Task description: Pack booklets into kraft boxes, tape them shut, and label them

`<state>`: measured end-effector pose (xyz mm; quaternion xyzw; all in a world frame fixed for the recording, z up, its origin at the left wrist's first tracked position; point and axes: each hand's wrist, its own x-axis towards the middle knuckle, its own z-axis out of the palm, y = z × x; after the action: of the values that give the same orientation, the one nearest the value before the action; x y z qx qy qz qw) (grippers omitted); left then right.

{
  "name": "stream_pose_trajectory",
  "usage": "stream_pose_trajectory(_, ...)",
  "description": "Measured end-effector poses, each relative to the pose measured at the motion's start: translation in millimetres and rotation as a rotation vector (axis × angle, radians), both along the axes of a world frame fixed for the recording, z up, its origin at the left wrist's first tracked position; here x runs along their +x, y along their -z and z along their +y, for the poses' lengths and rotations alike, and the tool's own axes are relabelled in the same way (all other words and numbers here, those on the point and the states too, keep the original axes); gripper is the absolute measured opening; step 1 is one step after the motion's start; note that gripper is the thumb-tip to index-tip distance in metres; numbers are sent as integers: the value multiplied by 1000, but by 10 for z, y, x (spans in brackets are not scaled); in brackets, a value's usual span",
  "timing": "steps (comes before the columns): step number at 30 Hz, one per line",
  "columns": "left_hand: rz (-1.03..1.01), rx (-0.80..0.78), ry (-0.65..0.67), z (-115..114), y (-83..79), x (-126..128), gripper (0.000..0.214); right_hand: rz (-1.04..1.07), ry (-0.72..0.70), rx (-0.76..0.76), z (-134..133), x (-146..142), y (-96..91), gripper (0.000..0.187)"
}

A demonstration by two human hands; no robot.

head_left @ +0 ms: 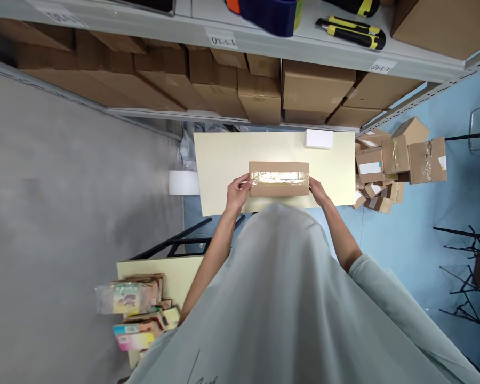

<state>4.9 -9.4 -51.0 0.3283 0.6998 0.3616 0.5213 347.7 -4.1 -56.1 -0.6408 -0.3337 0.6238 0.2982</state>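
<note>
A flat, oblong cardboard box [279, 190] lies over the pale yellow tabletop [224, 152], with shiny clear tape along its middle. My left hand [238, 192] grips its left end, thumb and fingertips at the edge. At the opposite end my right hand [318, 191] holds the box, its fingers partly hidden along the side. Whether the box rests on the table or is slightly lifted, I cannot tell. Behind it, near the table's back edge, sits a small white box [319, 139].
Overhead shelving holds several cardboard boxes [260, 98], a utility knife [352, 33] and a blue tape dispenser [266, 15]. Taped parcels [396, 154] are heaped on the right. At lower left, a second table [184, 274] carries packaged goods [132, 298]. A grey wall [64, 186] stands left.
</note>
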Motion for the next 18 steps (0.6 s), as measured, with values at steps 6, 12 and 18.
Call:
stream_pose_trajectory(6,-68,-41,-35,-56,5,41,69,40,18,-41,33,-49,-238,77)
stream_pose_trajectory(12,-170,-10,38,40,-137,104,73,31,-18,15,166,-77,-437,82)
stream_pose_trajectory(18,-128,73,33,178,-225,83,80,21,100,146,314,-72,-614,86)
